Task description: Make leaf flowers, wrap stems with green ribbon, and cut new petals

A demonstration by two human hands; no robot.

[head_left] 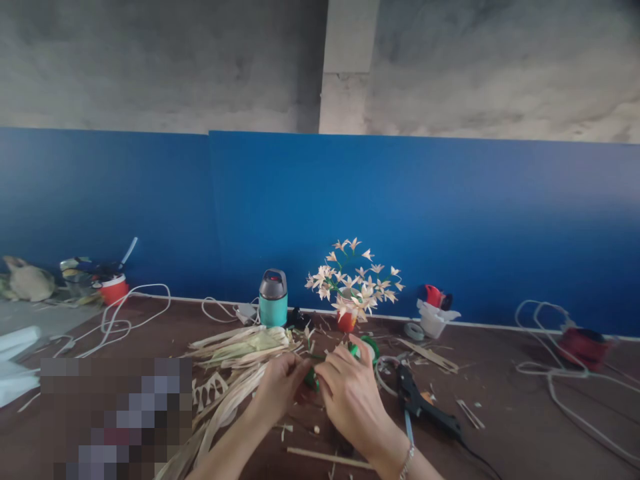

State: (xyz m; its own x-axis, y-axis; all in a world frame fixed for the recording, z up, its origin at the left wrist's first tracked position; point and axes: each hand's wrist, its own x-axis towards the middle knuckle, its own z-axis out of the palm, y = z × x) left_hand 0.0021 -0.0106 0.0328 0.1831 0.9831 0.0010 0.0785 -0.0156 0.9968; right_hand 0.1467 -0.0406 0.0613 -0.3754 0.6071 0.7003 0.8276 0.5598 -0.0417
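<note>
My left hand [281, 385] is closed in a pinch on the thin stem of a small pale flower [309, 339], which stands up above the fingertips. Just beside it, my right hand [349, 387] has its thumb and forefinger together at a strip of green tape [311, 379], its other fingers raised. Behind the right hand's fingers shows part of a green tape roll [369, 349]. Pale dry husks [245, 347] lie in a heap to the left of the hands. To the right rests a black glue gun [423, 403] with its cord.
A red pot [346, 321] of pale husk flowers [363, 287] stands behind the hands, with a teal jar [273, 300] to its left. A white container [434, 317] and a grey tape roll [414, 331] sit farther right. White cables [555, 383] loop at both sides. Scraps litter the brown table.
</note>
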